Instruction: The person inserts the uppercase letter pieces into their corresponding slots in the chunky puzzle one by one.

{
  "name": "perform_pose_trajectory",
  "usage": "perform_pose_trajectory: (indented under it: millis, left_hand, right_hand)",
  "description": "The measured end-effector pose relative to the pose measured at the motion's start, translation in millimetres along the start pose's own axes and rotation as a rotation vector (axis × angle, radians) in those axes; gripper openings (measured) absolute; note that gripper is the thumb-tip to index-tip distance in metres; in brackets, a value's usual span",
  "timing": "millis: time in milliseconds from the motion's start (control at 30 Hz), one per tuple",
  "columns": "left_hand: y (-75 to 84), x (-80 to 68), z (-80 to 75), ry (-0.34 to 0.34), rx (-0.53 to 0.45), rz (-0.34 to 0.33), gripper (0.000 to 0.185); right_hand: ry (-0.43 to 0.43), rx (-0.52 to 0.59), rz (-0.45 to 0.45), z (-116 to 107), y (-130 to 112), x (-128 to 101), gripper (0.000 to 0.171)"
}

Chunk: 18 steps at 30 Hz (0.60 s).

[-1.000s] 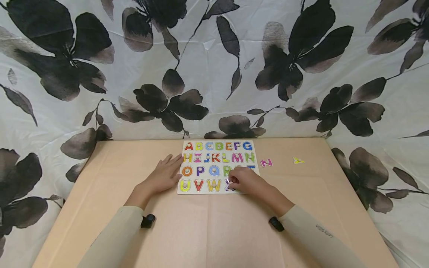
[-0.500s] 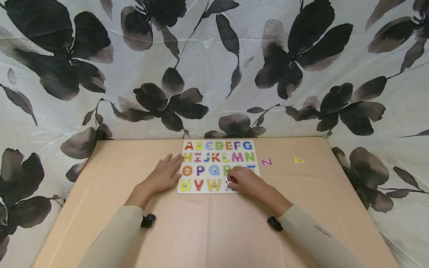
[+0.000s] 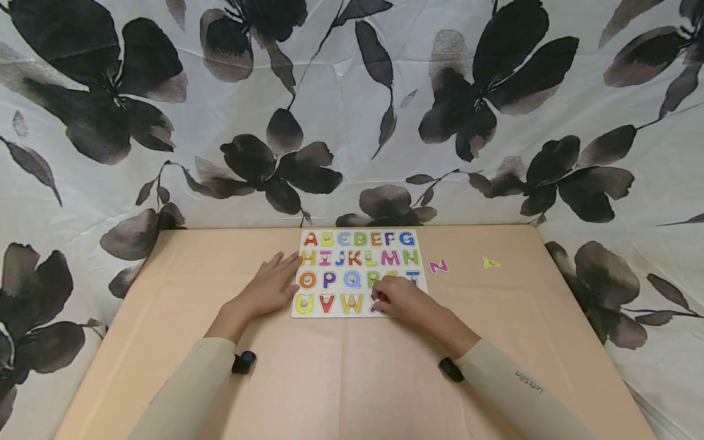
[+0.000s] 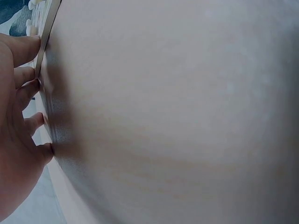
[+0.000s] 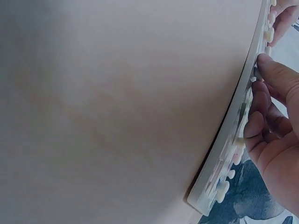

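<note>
A white alphabet puzzle board (image 3: 335, 249) lies on the table, with colourful letter pieces in its rows. My left hand (image 3: 268, 288) rests at the board's left edge, fingers extended; in the left wrist view its fingertips touch the edge and the tabletop. Over the board's lower right, my right hand (image 3: 404, 297) pinches a purple letter X (image 3: 373, 304) between thumb and fingers. Most of that letter is hidden by the hand, as are the slots to its right. In the right wrist view, thumb and fingertips (image 5: 264, 60) meet at the board's surface.
To the right of the board lie a pink letter piece (image 3: 438, 266), shaped like N or Z, and a yellow letter Y (image 3: 491, 263). The tan table (image 3: 341, 379) ends at a floral cloth (image 3: 352, 116) behind it. Knobs (image 5: 223, 189) stick up from the pieces.
The right hand has shifted very slightly at the X, which is now more covered by the fingers. My left hand stays in place at the board's edge.
</note>
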<state>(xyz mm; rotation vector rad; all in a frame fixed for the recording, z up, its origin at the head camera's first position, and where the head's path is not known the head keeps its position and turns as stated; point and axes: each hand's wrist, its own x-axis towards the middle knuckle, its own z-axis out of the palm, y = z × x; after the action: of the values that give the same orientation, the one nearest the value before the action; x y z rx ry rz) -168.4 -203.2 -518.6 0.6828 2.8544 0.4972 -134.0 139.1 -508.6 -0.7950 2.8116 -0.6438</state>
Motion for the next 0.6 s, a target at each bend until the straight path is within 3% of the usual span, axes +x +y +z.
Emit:
perform_pose_trajectory:
  millis: [300,533,600]
  left_hand:
    - [-0.2,1.3,1.8,-0.001,-0.003,-0.009,0.069]
    - [-1.2,1.5,1.3,-0.006,-0.01,-0.013,0.07]
    - [-1.1,1.8,0.7,-0.008,-0.014,-0.014,0.07]
  right_hand:
    - [-0.032,0.042,0.016,-4.5,4.9,-4.4,0.011]
    - [0.039,0.02,0.03,-21.6,28.8,-18.9,0.008]
    - [0.059,0.018,0.075,-29.4,37.7,-24.3,0.012]
